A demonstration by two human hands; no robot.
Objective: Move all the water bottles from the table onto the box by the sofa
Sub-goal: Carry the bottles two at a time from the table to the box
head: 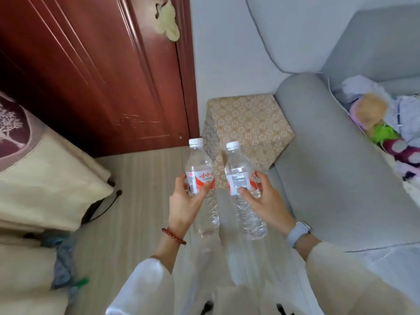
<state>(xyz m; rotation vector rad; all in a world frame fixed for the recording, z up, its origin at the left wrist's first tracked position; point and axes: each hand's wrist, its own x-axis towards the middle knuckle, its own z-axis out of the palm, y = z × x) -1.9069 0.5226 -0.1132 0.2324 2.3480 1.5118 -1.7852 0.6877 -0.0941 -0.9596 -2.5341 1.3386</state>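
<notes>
Sleeves, pale cream, two, at the lower edge of the head view, with a blurred pale garment between them; dark shapes at the bottom margin are cut off and cannot be identified.

Left hand (184, 202): fingers curled round the labelled middle of the left water bottle (201, 185), thumb pressed across the front of the label, fingertips showing at the bottle's far side. Red bead bracelet (173, 235) on that wrist.

Right hand (264, 201): fingers curled round the right water bottle (243, 189) at label height, thumb laid over the label's lower edge. Grey-banded watch (297, 233) on that wrist.

Water bottles: clear plastic, white screw caps on, red-and-white labels, ribbed lower bodies. Both held in the air, tilted with caps away from the person, side by side but apart, over the wood-patterned floor (136, 201) and just short of the box. Fill level hard to judge through the clear plastic.

Box (247, 126): cube covered in gold floral pattern, standing on the floor against the grey sofa (329, 167) arm; its near lower corner hidden behind the bottles.

Surroundings: reddish wooden door (102, 76) to the left; cream cushions (50, 178) at left, partly cut off; a jumble of soft toys and cloth (381, 123) on the sofa seat, individual items indistinct.
</notes>
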